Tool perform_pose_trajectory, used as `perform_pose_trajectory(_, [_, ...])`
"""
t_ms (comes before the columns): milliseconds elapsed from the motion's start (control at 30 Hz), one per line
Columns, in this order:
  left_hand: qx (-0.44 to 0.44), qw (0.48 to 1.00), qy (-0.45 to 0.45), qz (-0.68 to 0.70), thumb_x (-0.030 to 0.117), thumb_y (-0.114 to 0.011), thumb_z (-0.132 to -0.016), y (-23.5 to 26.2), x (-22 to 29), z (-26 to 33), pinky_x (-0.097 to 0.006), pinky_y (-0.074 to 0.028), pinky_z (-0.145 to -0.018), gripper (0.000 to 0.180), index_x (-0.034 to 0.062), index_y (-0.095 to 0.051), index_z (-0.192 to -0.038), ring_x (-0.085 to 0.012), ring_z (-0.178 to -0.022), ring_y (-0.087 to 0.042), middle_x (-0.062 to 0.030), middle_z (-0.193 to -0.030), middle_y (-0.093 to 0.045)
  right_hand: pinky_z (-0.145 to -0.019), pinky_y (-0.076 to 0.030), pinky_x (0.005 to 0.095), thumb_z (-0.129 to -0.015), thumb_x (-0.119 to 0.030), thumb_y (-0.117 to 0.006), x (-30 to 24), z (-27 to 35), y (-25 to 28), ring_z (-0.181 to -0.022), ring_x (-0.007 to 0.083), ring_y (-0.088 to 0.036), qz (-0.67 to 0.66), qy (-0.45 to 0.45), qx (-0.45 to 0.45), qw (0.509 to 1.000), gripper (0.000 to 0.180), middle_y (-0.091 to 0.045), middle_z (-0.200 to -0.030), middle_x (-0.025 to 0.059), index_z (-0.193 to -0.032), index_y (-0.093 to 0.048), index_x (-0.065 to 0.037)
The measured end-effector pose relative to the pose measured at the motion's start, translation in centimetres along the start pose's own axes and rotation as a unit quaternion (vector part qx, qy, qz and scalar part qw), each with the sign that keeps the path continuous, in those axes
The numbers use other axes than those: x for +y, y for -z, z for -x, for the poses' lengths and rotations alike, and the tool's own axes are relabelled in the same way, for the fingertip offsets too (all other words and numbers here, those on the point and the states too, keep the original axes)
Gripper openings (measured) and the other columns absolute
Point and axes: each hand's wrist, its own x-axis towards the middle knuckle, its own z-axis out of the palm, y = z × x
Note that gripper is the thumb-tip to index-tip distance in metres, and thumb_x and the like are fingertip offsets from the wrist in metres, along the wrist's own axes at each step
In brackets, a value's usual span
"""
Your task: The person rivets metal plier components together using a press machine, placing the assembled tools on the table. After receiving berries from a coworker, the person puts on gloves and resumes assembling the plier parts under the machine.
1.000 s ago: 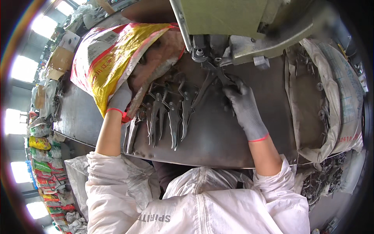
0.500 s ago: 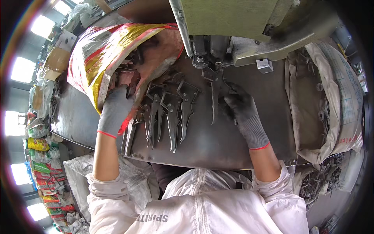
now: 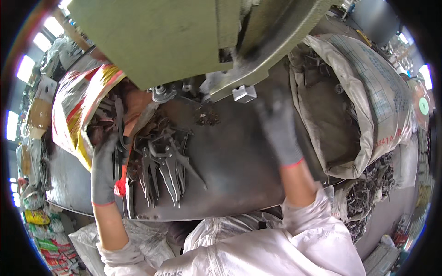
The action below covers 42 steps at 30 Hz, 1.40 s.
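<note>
My left hand (image 3: pixel 104 158), in a grey glove with a red cuff edge, reaches into the mouth of a red, yellow and white woven sack (image 3: pixel 73 117). Its fingers are hidden among dark metal parts (image 3: pixel 119 117), so any hold is unclear. Beside it, several locking pliers (image 3: pixel 169 171) lie bunched on the dark metal table (image 3: pixel 230 184), handles pointing towards me. My right hand (image 3: pixel 278 126), gloved alike, is smeared by motion over the table, between the machine and a pale open sack (image 3: pixel 329 156). Nothing can be made out in its fingers.
A large green machine head (image 3: pixel 156 41) overhangs the table's far side, with a small shiny metal block (image 3: pixel 244 94) at its lower edge. Small dark debris (image 3: pixel 206 116) lies beneath it. Below the pale sack, a heap of metal parts (image 3: pixel 370 200) stands beside the table.
The view has swung right. My right hand has left the pliers below the machine and moved right, towards the pale sack. Those pliers no longer show there. My left hand remains in the coloured sack.
</note>
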Motion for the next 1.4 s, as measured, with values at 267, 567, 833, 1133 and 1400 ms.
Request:
perform_pose_trajectory(267, [0.201, 0.794, -0.298, -0.490, 0.019, -0.050, -0.091, -3.4, -1.0, -2.2, -0.038, -0.045, -0.085, 0.035, 0.0043, -0.047, -0.122, -0.0347, -0.107, -0.054, -0.0189, -0.117, -0.055, -0.086, -0.046, 0.0431, -0.082, -0.053, -0.052, 23.6, -15.0, 5.4, -0.107, 0.0413, -0.054, 0.298, -0.334, 0.011, 0.894, 0.060, -0.058, -0.113, 0.0257, -0.104, -0.063, 0.002])
perform_pose_trajectory(567, [-0.161, 0.924, -0.191, -0.288, 0.018, -0.056, -0.088, -13.4, -1.0, 3.7, -0.038, -0.046, -0.064, 0.022, 0.0004, -0.054, -0.100, -0.0297, -0.073, -0.060, -0.0190, -0.083, -0.059, -0.073, -0.049, 0.0360, -0.081, -0.014, -0.062, 18.9, -9.0, 1.6, -0.083, 0.0257, -0.064, 0.043, 0.025, 0.146, 0.988, 0.028, -0.066, -0.092, 0.0142, -0.104, -0.060, 0.003])
perform_pose_trajectory(833, [-0.065, 0.990, 0.006, -0.126, 0.023, -0.048, -0.093, -11.9, -4.1, -1.3, -0.038, -0.049, -0.077, 0.030, -0.0017, -0.054, -0.108, -0.0266, -0.083, -0.062, -0.0169, -0.094, -0.063, -0.062, -0.051, 0.0231, -0.088, -0.018, -0.054, 1.7, -2.3, 5.2, -0.081, 0.0119, -0.058, -0.127, -0.087, -0.122, 0.980, 0.036, -0.059, -0.107, 0.0085, -0.121, -0.053, -0.004])
perform_pose_trajectory(1133, [-0.116, 0.856, -0.414, -0.287, 0.006, -0.047, -0.087, -13.5, -2.1, -1.7, -0.036, -0.045, -0.086, 0.033, -0.0009, -0.051, -0.119, -0.0327, -0.093, -0.056, -0.0174, -0.106, -0.058, -0.062, -0.046, 0.0229, -0.085, -0.008, -0.055, -4.8, 1.3, -2.7, -0.072, 0.0105, -0.056, -0.500, -0.237, -0.220, 0.803, 0.030, -0.062, -0.091, 0.0053, -0.113, -0.057, 0.002])
perform_pose_trajectory(1400, [-0.155, 0.892, -0.229, -0.358, 0.012, -0.047, -0.088, -14.3, -3.9, -6.2, -0.039, -0.047, -0.080, 0.025, -0.0010, -0.056, -0.107, -0.0321, -0.087, -0.059, -0.0223, -0.103, -0.058, -0.068, -0.047, 0.0245, -0.085, -0.010, -0.056, -4.4, 1.4, -5.2, -0.075, 0.0098, -0.057, -0.399, -0.166, -0.244, 0.868, 0.028, -0.062, -0.088, 0.0062, -0.109, -0.058, 0.004])
